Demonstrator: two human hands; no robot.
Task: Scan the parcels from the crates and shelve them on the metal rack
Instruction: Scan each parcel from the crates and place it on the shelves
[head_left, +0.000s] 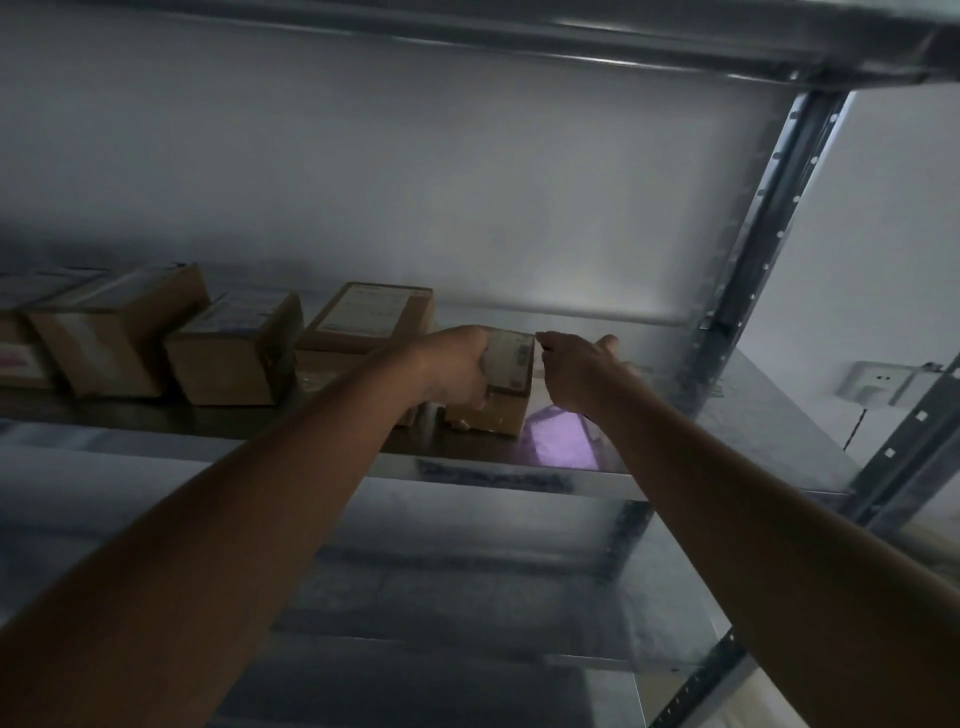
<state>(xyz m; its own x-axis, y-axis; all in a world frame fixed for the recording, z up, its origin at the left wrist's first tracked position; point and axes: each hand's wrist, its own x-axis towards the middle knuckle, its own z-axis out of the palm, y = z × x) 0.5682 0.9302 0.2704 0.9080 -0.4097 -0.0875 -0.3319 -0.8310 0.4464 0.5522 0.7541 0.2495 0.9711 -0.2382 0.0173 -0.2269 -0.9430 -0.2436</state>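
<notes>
Cardboard parcels (119, 332) line the metal rack's shelf (493, 470) at left; the left hand (457, 366) grips the newest parcel (501, 387) at the row's end, while the right hand (576, 371) hovers beside it, loosely curled, holding nothing. Pushed unevenly, it could twist against its neighbour. Label print is unreadable.

Brown cardboard parcels (236, 353) topped by pale white labels, one label (18, 361) marked in red, grey galvanised metal rack (769, 208) mottled with a dull sheen, purple glow (561, 441) reflected on the shelf, white wall (415, 182) behind.
</notes>
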